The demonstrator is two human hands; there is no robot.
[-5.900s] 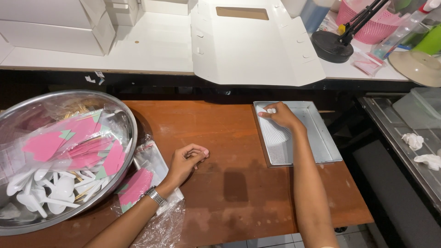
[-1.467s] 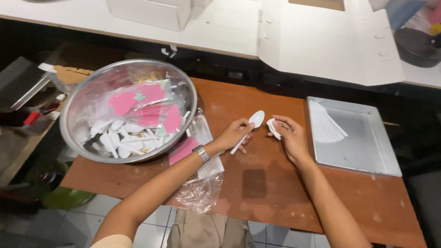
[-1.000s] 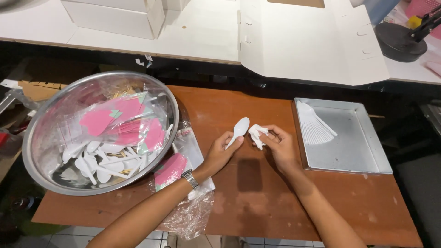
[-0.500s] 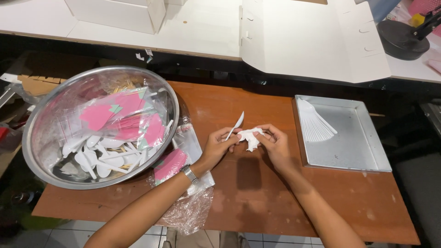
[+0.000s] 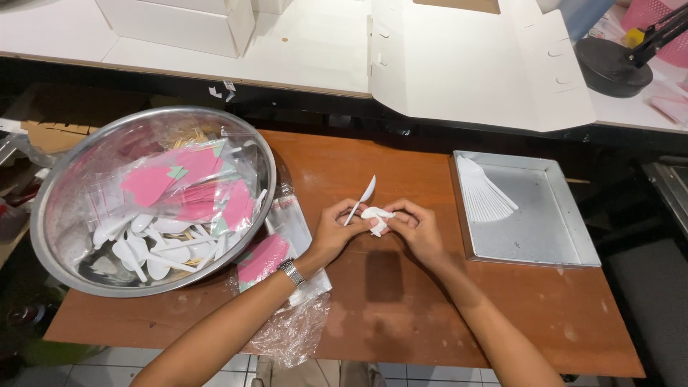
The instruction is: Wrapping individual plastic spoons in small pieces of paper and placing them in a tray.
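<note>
While left hand [image 5: 337, 231] holds white spoon [image 5: 360, 200] and right hand [image 5: 416, 228] pinches crumpled tissue [image 5: 375, 217], wipe gently, gripping firmly.

Two bare forearms, no sleeves in view on either. Left hand [image 5: 333, 233]: metal link wristwatch [image 5: 290, 271] on the wrist, silver-toned band, dark face edge partly visible. Right hand [image 5: 419, 231]: nothing on the wrist, no rings visible. No gloves. Fingernails too small to tell.
</note>
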